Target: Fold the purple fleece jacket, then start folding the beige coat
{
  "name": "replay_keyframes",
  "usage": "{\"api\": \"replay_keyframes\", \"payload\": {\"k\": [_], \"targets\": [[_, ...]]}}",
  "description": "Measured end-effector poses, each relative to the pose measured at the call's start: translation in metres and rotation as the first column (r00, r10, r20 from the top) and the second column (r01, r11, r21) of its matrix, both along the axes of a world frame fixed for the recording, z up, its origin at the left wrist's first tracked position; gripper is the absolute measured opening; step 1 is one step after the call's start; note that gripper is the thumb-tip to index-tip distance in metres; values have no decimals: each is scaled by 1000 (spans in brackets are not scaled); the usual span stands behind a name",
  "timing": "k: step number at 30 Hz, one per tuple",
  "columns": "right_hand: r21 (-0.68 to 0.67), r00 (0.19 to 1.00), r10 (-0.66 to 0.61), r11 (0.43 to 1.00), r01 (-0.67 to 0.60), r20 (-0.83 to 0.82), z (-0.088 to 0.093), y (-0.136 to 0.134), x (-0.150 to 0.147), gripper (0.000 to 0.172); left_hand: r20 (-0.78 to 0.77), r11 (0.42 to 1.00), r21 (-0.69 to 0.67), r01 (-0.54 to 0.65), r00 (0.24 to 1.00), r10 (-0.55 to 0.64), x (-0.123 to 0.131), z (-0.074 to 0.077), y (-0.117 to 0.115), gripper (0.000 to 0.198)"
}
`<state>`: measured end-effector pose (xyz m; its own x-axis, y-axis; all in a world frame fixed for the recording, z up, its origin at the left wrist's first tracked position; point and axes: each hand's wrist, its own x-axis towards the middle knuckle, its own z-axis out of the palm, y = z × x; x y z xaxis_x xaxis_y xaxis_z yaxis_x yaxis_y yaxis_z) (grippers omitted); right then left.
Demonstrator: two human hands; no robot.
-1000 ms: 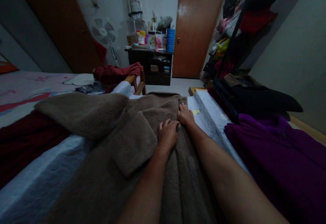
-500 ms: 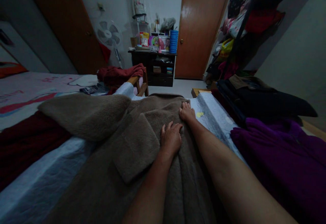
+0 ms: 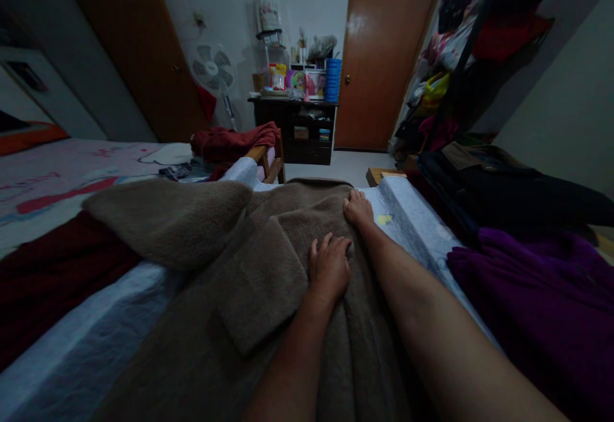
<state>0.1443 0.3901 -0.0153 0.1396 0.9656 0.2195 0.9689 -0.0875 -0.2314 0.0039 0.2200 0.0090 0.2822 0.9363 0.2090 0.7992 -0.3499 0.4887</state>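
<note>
A greyish-brown plush coat (image 3: 268, 281) lies spread in front of me, with one sleeve (image 3: 173, 220) stretched out to the left and another section folded across its middle. My left hand (image 3: 329, 267) rests palm down on the coat, just right of the folded part, its fingers bent a little and apart. Farther forward, my right hand (image 3: 359, 208) lies on the coat's upper right edge with its fingers over the fabric. Both palms are hidden from view.
Under the coat is a pale blue-grey cover (image 3: 410, 230). Purple clothing (image 3: 532, 307) and a dark folded pile (image 3: 522, 185) lie on the right. Dark red cloth (image 3: 62, 275) is at left. A fan (image 3: 214, 70) and a black cabinet (image 3: 292, 131) stand beyond.
The view has turned slightly left, so everything sits a little farther right in the picture. Both hands keep nearly the same places on the coat.
</note>
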Motion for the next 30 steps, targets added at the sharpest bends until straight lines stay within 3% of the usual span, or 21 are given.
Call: {"api": "replay_keyframes", "payload": {"k": [5, 13, 30], "targets": [[21, 1000, 18, 1000, -19, 23, -3, -6, 1, 52, -2, 1000, 4, 10, 1000, -10, -1, -2, 1, 42], [-68, 999, 24, 997, -22, 23, -2, -31, -2, 57, -5, 1000, -13, 8, 1000, -8, 0, -1, 2, 42], [-87, 996, 81, 993, -78, 28, 5, -96, -6, 48, -10, 1000, -3, -18, 1000, 18, 0, -4, 5, 39]]}}
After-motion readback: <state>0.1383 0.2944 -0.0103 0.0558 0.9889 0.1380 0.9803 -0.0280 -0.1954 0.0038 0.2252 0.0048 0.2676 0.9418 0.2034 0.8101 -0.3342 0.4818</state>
